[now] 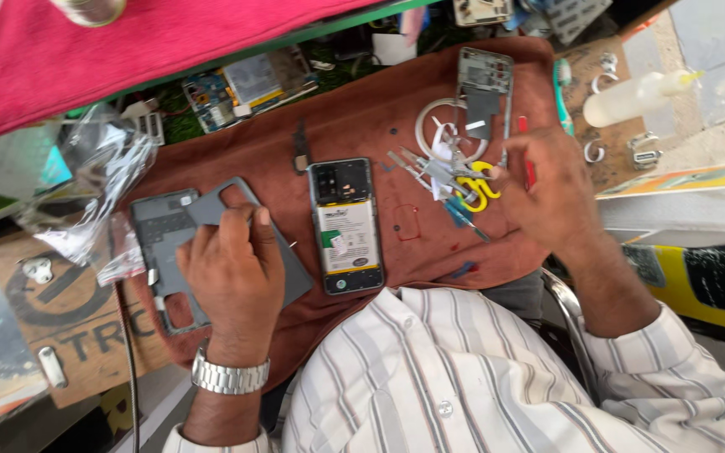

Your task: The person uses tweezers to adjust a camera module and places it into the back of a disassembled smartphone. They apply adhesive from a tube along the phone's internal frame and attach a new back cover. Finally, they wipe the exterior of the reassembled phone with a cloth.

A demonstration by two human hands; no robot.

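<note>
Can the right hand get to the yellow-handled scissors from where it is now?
Probably yes. The right hand hovers right beside the yellow-handled scissors on the brown mat, its fingers almost at the handles. Tweezers and small tools lie tangled beside them, but nothing covers the handles.

Matt grey plastic back cover [211, 208]

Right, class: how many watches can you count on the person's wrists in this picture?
1. A silver metal watch sits on the wrist of the left hand, which rests on a grey back cover. The right hand shows a bare wrist above the striped sleeve.
</note>
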